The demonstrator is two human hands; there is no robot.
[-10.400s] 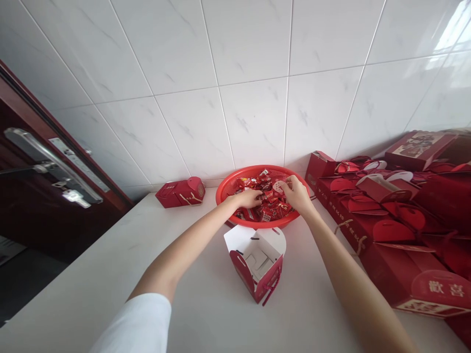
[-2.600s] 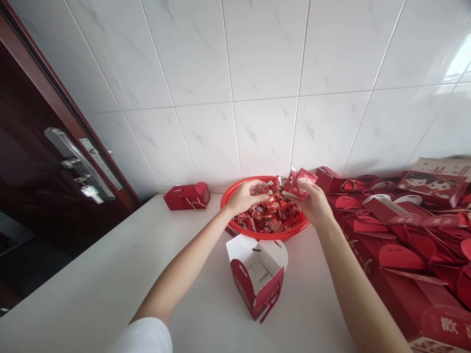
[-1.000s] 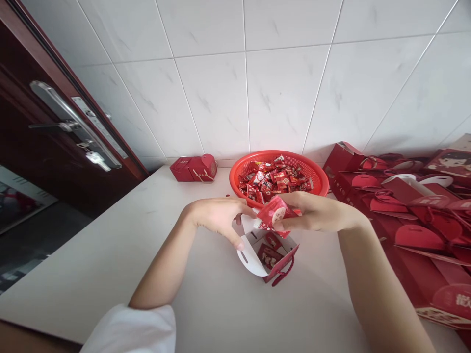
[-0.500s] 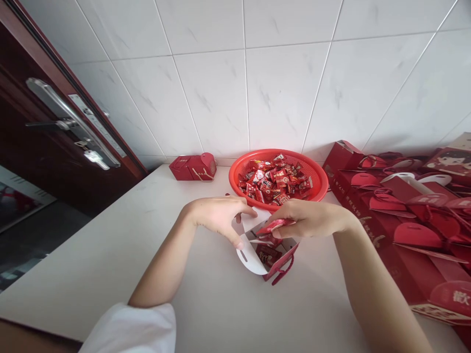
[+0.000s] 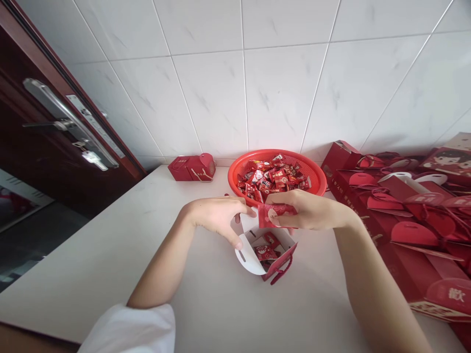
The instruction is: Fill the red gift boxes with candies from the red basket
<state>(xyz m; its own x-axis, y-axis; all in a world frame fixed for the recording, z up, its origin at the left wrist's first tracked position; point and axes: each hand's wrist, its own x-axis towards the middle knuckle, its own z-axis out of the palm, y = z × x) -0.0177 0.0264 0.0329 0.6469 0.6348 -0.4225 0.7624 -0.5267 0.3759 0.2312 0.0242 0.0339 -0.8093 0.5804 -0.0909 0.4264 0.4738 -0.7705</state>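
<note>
A small red gift box with a white inside stands open on the counter, a rope handle at its near side. Several red-wrapped candies lie in it. My left hand grips the box at its left, thumb against the white flap and fingers around the far side, partly hidden. Above the box's far right edge, my right hand pinches a red candy packet between thumb and fingers. Right behind the hands sits a red plastic basket heaped with wrapped candies.
A closed red gift box rests by the tiled wall at the back left. Rows of red gift boxes crowd the right side of the white counter. A dark red door with keys in its lock stands at the left.
My right hand has lifted the red packet slightly up and out of the box, and it now lies flatter in view. More candies show inside the box. My left hand has stayed put.
</note>
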